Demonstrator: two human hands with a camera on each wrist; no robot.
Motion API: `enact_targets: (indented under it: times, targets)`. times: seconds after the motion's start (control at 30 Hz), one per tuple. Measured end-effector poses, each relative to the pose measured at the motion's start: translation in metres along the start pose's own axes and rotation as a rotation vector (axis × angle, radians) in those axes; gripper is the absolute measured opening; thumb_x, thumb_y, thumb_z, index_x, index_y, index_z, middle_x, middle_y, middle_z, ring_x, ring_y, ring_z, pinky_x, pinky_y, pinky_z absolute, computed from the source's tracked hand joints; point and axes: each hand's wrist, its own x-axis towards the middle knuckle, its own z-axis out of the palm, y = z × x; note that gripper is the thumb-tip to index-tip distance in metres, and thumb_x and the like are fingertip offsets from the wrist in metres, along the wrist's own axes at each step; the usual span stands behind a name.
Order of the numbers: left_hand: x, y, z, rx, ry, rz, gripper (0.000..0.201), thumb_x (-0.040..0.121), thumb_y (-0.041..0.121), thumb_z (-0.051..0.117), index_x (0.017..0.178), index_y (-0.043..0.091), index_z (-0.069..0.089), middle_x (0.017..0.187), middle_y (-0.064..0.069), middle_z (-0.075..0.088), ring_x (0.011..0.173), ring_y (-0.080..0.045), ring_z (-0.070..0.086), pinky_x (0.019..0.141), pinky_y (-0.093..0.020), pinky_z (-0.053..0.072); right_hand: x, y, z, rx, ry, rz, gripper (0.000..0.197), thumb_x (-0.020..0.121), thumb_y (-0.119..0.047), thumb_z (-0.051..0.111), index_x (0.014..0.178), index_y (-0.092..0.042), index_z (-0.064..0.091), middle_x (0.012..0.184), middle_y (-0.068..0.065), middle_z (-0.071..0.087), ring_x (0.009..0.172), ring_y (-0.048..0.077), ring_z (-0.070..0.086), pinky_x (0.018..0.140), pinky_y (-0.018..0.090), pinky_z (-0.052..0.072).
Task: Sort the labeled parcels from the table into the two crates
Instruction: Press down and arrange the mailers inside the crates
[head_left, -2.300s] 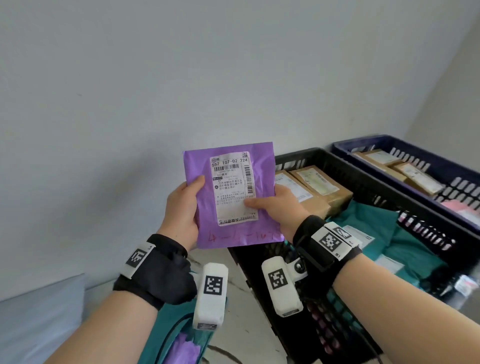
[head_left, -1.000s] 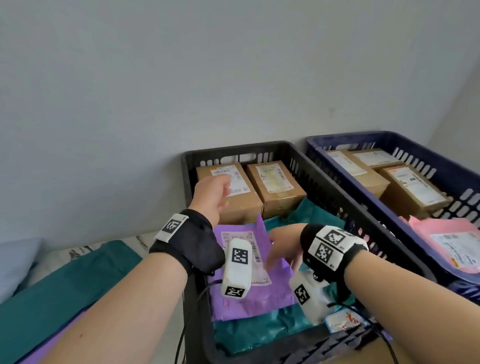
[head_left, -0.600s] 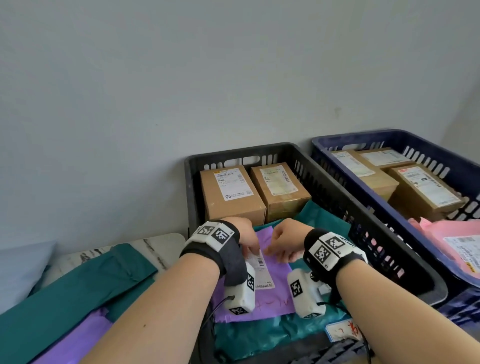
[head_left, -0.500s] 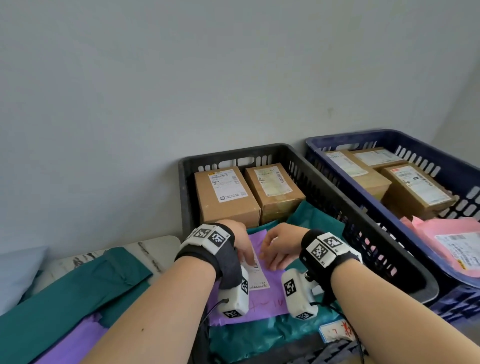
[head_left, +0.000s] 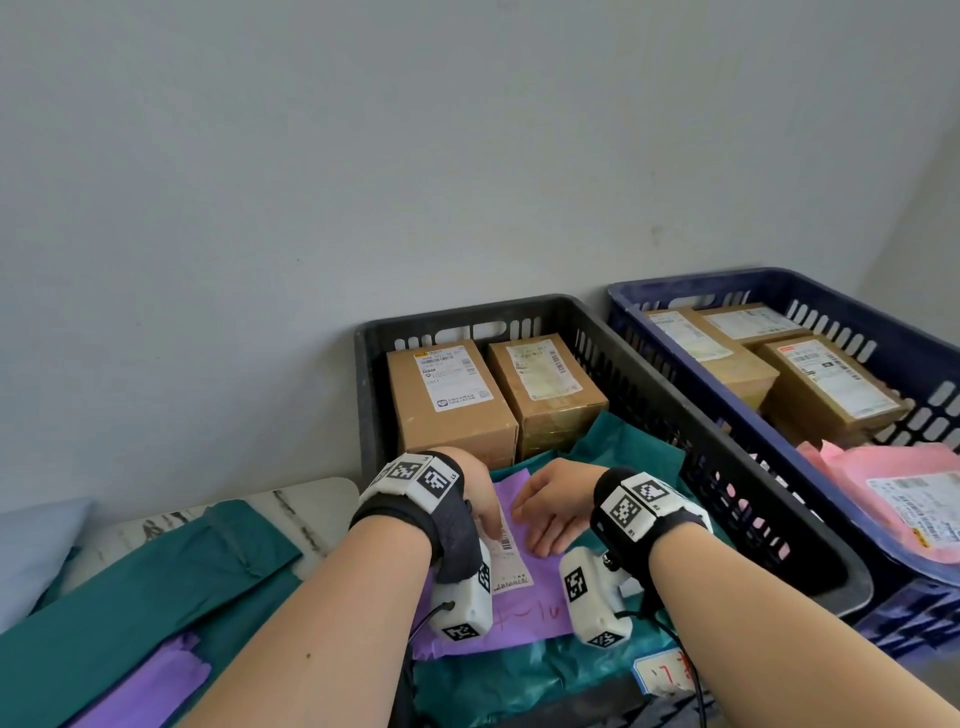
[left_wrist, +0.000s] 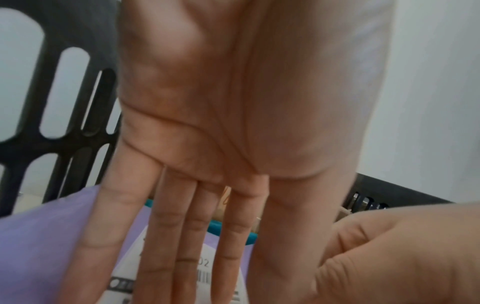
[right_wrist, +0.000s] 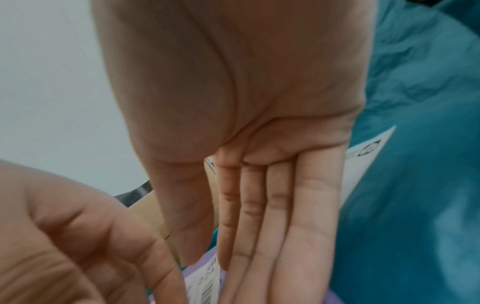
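Note:
A purple mailer (head_left: 537, 597) with a white label (head_left: 511, 564) lies flat in the black crate (head_left: 727, 447), on top of teal mailers (head_left: 623, 447). My left hand (head_left: 480, 506) presses straight fingers (left_wrist: 166, 236) on the label and purple mailer (left_wrist: 46, 236). My right hand (head_left: 553, 506) lies beside it, its straight fingers (right_wrist: 280, 226) flat on the purple mailer (right_wrist: 205, 273). Two brown boxes (head_left: 452, 400) stand at the crate's far end. The blue crate (head_left: 914, 358) on the right holds brown boxes (head_left: 826, 395) and a pink mailer (head_left: 893, 499).
On the marble table (head_left: 306, 506) at the left lie a teal mailer (head_left: 140, 587) and a purple mailer (head_left: 156, 686). A grey wall rises directly behind both crates. A small labelled tag (head_left: 665, 670) sits at the black crate's near edge.
The purple mailer went from held up in both hands down into the black crate. Both hands now lie flat on it, and the left hand has come back from the brown box.

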Motion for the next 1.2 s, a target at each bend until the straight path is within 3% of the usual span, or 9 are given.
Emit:
enact_targets:
  times: [0.3,0.37,0.43,0.47,0.53,0.6,0.73,0.87,1.2]
  targets:
    - [-0.021,0.009,-0.008,-0.11,0.057,-0.023,0.037,0.099,0.019,0.051,0.129,-0.002,0.056,0.134,-0.014,0.058,0.098,-0.02,0.052,0.096,-0.034,0.044,-0.001,-0.01,-0.003,0.083,0.112,-0.079,0.011,0.094,-0.015,0.058,0.086,-0.01,0.063,0.069,0.009,0.071,0.053,0.013,0.067,0.057,0.023,0.056]
    - [-0.027,0.006,-0.015,-0.228,0.082,0.048,0.036,0.1,0.013,0.047,0.13,-0.006,0.053,0.135,-0.017,0.056,0.088,-0.018,0.055,0.084,-0.028,0.049,-0.004,-0.014,-0.003,0.132,0.134,-0.114,0.011,0.095,-0.014,0.058,0.086,-0.01,0.062,0.065,0.007,0.07,0.051,0.013,0.066,0.054,0.022,0.056]
    - [-0.042,0.001,-0.028,-0.421,0.212,0.103,0.032,0.098,0.011,0.049,0.125,-0.005,0.057,0.126,-0.018,0.063,0.072,-0.017,0.063,0.062,-0.021,0.05,-0.009,-0.02,-0.005,0.194,0.172,-0.161,0.011,0.095,-0.014,0.058,0.086,-0.01,0.062,0.064,0.007,0.07,0.051,0.012,0.065,0.051,0.021,0.054]
    - [-0.051,-0.002,-0.034,-0.501,0.274,0.13,0.03,0.098,0.011,0.049,0.123,-0.002,0.058,0.122,-0.017,0.065,0.076,-0.02,0.067,0.06,-0.02,0.05,-0.012,-0.024,-0.007,0.237,0.193,-0.191,0.01,0.095,-0.014,0.058,0.087,-0.009,0.062,0.064,0.007,0.069,0.05,0.012,0.065,0.051,0.021,0.054]
    - [-0.067,-0.013,-0.046,-0.636,0.351,0.198,0.027,0.1,0.012,0.045,0.122,0.005,0.059,0.117,-0.012,0.067,0.095,-0.023,0.068,0.075,-0.028,0.053,-0.019,-0.037,-0.009,0.354,0.229,-0.249,0.009,0.095,-0.014,0.058,0.09,-0.007,0.063,0.065,0.007,0.069,0.049,0.012,0.063,0.049,0.021,0.052]
    - [-0.084,-0.032,-0.052,-0.781,0.444,0.27,0.022,0.099,0.014,0.045,0.113,0.013,0.062,0.108,-0.007,0.069,0.089,-0.017,0.067,0.084,-0.03,0.053,-0.027,-0.053,-0.008,0.487,0.244,-0.3,0.01,0.094,-0.016,0.06,0.095,-0.007,0.064,0.065,0.007,0.068,0.048,0.01,0.061,0.046,0.02,0.05]
    - [-0.11,-0.092,-0.047,-1.027,0.62,0.32,0.018,0.095,0.011,0.051,0.102,0.017,0.067,0.091,0.0,0.071,0.08,-0.012,0.066,0.085,-0.03,0.051,-0.033,-0.092,0.013,0.602,0.209,-0.375,0.011,0.092,-0.02,0.062,0.097,-0.01,0.065,0.065,0.003,0.066,0.05,0.008,0.058,0.046,0.018,0.049]
    - [-0.13,-0.154,-0.036,-1.136,0.739,0.26,0.015,0.094,0.012,0.055,0.092,0.02,0.067,0.084,0.004,0.069,0.078,-0.01,0.065,0.088,-0.031,0.051,-0.029,-0.134,0.05,0.595,0.137,-0.428,0.007,0.093,-0.019,0.059,0.09,-0.013,0.062,0.059,-0.001,0.065,0.046,0.006,0.055,0.044,0.017,0.047]
    - [-0.158,-0.303,0.021,-1.379,0.911,-0.011,0.014,0.092,0.009,0.057,0.092,0.019,0.067,0.084,0.002,0.067,0.076,-0.01,0.063,0.09,-0.032,0.05,0.001,-0.211,0.165,0.499,-0.02,-0.442,0.005,0.092,-0.014,0.06,0.089,-0.01,0.062,0.058,0.002,0.064,0.044,0.008,0.055,0.044,0.018,0.047]
